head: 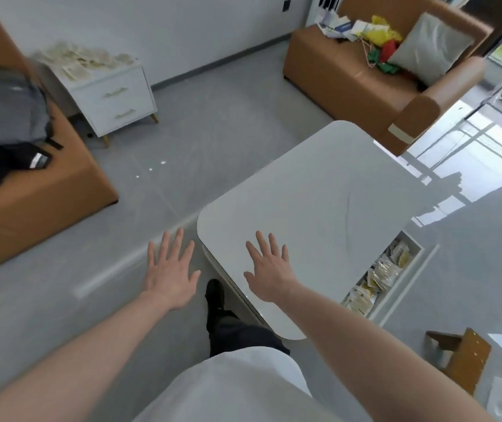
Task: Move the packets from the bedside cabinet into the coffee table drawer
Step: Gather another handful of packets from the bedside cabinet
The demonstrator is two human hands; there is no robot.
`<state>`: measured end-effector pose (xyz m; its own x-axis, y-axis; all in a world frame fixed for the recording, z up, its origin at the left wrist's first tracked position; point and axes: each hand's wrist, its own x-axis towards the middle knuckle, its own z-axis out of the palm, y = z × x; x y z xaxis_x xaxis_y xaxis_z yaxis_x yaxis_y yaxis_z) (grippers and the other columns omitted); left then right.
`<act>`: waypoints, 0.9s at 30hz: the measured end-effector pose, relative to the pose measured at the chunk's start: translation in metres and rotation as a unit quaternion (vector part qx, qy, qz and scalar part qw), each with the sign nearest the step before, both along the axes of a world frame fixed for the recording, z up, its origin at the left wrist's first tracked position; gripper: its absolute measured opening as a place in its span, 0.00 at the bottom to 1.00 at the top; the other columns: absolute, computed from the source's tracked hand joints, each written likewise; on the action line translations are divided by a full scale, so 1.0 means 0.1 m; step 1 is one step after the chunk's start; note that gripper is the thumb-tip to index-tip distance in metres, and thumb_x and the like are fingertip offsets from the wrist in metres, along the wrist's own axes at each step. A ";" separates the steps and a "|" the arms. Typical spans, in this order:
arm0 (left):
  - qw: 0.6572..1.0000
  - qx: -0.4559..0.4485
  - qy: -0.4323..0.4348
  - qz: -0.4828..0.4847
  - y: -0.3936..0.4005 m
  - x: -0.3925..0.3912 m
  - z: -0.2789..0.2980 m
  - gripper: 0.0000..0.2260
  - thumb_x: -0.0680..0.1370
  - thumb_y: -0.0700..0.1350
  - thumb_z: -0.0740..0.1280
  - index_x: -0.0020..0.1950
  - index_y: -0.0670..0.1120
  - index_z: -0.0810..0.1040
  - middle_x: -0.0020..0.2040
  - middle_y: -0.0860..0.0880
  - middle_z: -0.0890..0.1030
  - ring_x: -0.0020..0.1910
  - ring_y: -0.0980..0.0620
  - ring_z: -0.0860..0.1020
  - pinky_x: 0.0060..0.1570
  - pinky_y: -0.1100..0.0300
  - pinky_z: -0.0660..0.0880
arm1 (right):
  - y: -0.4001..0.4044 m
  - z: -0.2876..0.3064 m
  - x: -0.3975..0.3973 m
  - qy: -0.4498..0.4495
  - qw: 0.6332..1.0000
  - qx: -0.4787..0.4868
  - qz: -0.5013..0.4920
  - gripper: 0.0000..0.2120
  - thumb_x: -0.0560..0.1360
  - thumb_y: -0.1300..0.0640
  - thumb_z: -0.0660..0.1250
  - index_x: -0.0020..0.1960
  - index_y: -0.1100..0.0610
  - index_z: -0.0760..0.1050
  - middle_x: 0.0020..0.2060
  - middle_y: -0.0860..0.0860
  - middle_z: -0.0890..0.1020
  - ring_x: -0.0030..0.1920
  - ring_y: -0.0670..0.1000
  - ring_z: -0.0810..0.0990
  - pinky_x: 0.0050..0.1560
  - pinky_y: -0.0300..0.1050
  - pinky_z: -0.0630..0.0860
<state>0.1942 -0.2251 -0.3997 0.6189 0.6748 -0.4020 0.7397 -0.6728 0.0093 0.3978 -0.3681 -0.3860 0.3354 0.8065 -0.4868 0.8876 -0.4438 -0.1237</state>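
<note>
Left hand (171,274) and right hand (269,271): both stretched forward, palms down, fingers spread wide and straight, holding nothing. Packets (86,60): a pale heap lay on top of the white bedside cabinet (112,95), far ahead and to the left of the left hand; image there was blurred. More packets (377,277) lay in the open coffee table drawer (408,278), just to the right of the right forearm. Coffee table (319,190): white, rounded corners, its near-left edge ran between the two hands; the right hand was over its top, contact not discernible, the left hand over grey floor (213,138). Open floor stretched from the left hand to the cabinet. Tan sofa (30,208) with grey bag (6,111): left of the left hand, bordering that floor. Tan armchair (380,77) with cushion (432,48) and coloured clutter: far ahead of the right hand, beyond the table. Wooden stool (462,357): right of the right arm
</note>
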 end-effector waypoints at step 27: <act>0.992 0.051 -0.013 0.116 5.00 -0.26 0.15 0.32 0.84 0.62 0.52 0.85 0.50 0.50 0.84 0.45 0.35 0.83 0.39 0.36 0.80 0.36 0.41 | 5.57 0.15 0.15 0.003 0.991 0.051 0.122 0.35 0.84 0.42 0.57 0.85 0.51 0.45 0.84 0.52 0.40 0.83 0.61 0.40 0.81 0.66 0.46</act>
<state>0.1683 0.2750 -0.3848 0.4516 0.8365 -0.3104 0.8750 -0.4832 -0.0294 0.4131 0.1890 -0.3713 0.1223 0.9081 -0.4005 0.9661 -0.2013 -0.1614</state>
